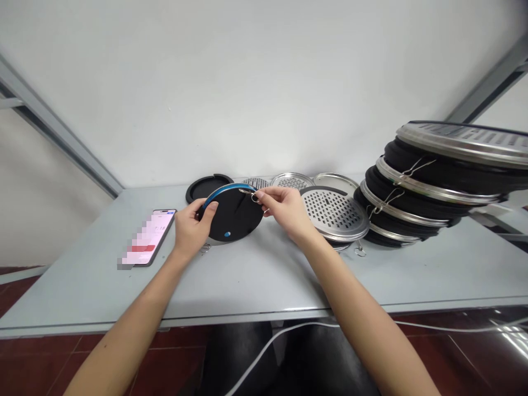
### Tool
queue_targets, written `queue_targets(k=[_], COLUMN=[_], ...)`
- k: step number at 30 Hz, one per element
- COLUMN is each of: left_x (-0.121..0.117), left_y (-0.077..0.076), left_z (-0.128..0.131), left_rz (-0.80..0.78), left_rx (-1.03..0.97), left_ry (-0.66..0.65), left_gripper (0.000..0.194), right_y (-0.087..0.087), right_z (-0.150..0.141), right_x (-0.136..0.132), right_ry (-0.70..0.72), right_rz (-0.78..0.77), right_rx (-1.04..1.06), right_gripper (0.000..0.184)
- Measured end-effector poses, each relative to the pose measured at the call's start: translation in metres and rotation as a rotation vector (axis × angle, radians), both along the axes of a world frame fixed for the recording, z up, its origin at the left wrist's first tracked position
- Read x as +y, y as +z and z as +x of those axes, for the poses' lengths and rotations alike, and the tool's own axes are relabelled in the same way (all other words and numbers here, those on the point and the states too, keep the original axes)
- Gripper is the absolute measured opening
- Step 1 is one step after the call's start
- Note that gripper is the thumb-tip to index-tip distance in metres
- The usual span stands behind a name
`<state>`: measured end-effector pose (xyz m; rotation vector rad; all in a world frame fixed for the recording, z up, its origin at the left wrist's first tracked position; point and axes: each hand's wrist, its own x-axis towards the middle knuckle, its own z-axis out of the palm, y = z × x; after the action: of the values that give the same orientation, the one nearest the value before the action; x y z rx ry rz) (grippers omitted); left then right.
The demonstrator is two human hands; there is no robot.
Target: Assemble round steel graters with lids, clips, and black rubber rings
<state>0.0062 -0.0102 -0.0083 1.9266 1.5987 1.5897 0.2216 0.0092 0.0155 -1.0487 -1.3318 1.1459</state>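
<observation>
My left hand grips the left edge of a round black disc with a blue rim strip and a small blue dot, holding it tilted up from the grey table. At the disc's top edge, my right hand pinches a small metal wire clip. Both hands are closed on their objects.
A phone lies screen-up at the left. Behind the disc lie a black rubber ring and perforated metal discs. A leaning stack of black-and-metal assemblies fills the right. A white cable hangs below the table edge.
</observation>
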Motion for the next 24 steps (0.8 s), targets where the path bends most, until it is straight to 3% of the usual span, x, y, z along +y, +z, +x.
queue_targets(k=[9, 15, 24], left_x=[-0.001, -0.002, 0.003], left_y=[-0.002, -0.003, -0.010], left_z=[0.001, 0.002, -0.004], left_rz=[0.023, 0.069, 0.289], left_rx=[0.035, 0.076, 0.206], left_ry=[0.021, 0.021, 0.051], left_gripper=[0.032, 0.032, 0.043], right_y=[0.003, 0.001, -0.010], right_z=[-0.002, -0.007, -0.015], right_x=[-0.002, -0.005, -0.006], right_ry=[0.024, -0.014, -0.033], right_rz=[-0.162, -0.131, -0.035], right_rx=[0.216, 0.241, 0.263], right_gripper=[0.016, 0.021, 0.024])
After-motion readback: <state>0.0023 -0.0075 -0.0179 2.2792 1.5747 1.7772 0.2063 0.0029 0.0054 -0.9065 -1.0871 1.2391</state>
